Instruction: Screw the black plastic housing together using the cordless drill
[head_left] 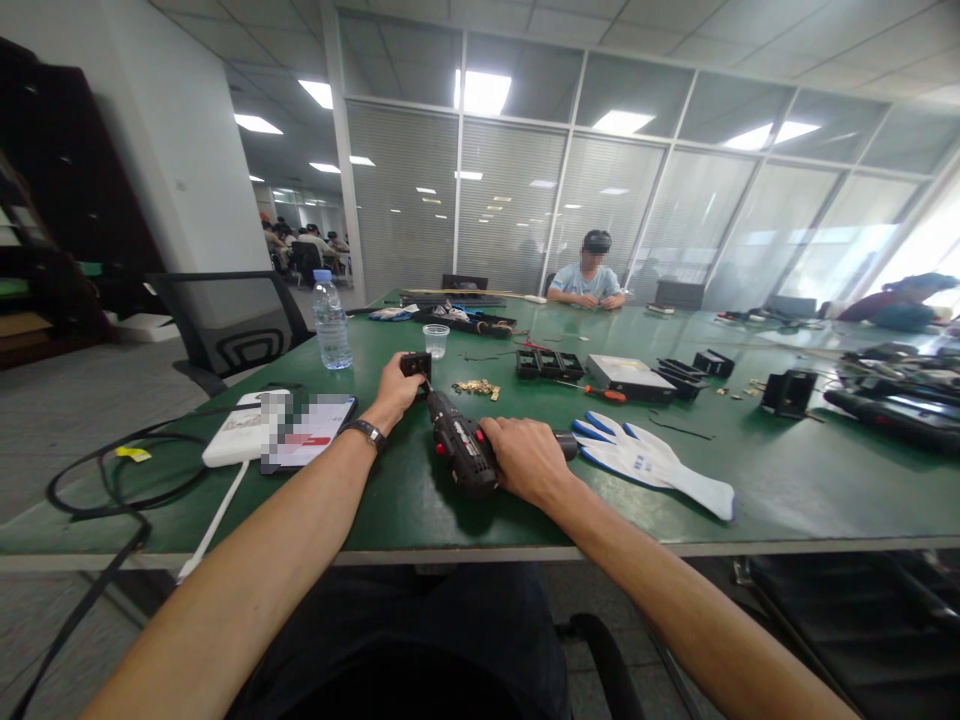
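Green table, two hands, one drill, one small black block.
My right hand grips the black drill; my left hand pinches the black block at its tip; two white gloves just right of my right grip.

1. The black electric screwdriver lies on the green table near its front edge, under the right hand.
2. Behind its tip, the left hand holds a small black box-shaped part on the table.
3. A pile of small brass screws lies just right of that part.
4. A pair of white-and-blue work gloves lies right of the screwdriver.
5. A smartphone and a white power bank lie left of the left hand.
6. A clear plastic water bottle stands behind them; a clear plastic cup stands to its right.
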